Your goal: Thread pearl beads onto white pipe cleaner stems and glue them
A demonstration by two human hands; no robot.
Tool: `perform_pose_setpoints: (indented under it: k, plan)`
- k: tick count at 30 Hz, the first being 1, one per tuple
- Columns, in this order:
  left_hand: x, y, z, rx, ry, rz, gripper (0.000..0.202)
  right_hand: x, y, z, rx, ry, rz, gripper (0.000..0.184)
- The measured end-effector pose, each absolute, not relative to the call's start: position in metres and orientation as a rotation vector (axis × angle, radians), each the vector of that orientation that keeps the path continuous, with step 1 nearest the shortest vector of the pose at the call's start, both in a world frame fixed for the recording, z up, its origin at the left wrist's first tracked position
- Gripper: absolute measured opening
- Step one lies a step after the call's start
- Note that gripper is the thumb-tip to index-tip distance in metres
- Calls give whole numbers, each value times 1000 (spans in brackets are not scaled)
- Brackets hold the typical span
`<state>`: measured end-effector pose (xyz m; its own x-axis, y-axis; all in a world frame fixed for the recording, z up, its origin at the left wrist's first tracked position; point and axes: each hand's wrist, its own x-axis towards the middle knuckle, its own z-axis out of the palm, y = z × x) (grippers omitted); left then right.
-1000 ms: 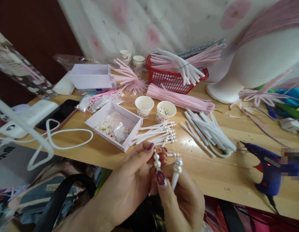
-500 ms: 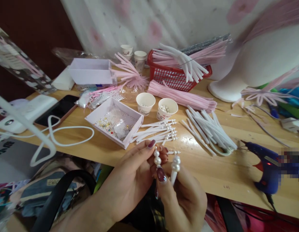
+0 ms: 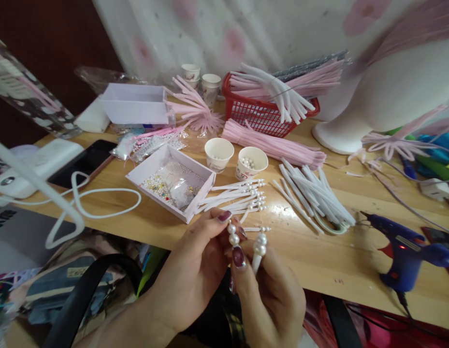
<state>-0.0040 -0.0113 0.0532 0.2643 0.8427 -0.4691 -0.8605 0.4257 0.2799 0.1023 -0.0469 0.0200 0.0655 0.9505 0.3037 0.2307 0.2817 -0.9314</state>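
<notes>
Over the table's front edge, my left hand (image 3: 193,266) pinches the top of a pearl-beaded stem (image 3: 233,237), which carries a short row of white pearl beads. My right hand (image 3: 273,295) is closed, its thumb pressing just below those beads. A second beaded stem (image 3: 259,244), with larger pearls on a white stalk, sticks up from the fingers of my right hand. The lower part of the first stem is hidden by my thumb. Just beyond my hands lie several finished-looking white stems with pearl tips (image 3: 233,195).
Two paper cups (image 3: 252,164) with beads stand behind the stems, left of white pipe cleaners (image 3: 314,198). A bead box (image 3: 171,183) sits left. Pink pipe cleaners (image 3: 271,145) lie before a red basket (image 3: 260,116). At right, a blue glue gun (image 3: 401,251) shows a red light.
Both hands have shifted slightly left with the beaded stems, and the right-hand stem leans a little more. The view has moved slightly. The grips look the same.
</notes>
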Motion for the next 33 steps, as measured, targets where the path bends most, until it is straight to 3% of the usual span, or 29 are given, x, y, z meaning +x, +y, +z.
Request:
perform_pose_setpoints:
  k: [2,12,19,29,33]
  plan:
    - [-3,-12,54,-23,633,1166,18,101,-48,18,-1187,-1399,790,9]
    - [1,-12,55,31,693,1199,16,99,-45,16,-1118,-1427,770,33]
    - [2,-13,46,262,819,1366,23,100,-45,18,-1114,-1443,827,25]
    - [2,-18,42,261,828,1393,22,96,-46,19,-1069,-1406,837,37]
    - [1,-19,43,239,796,1379,24,96,-48,20,-1103,-1393,843,29]
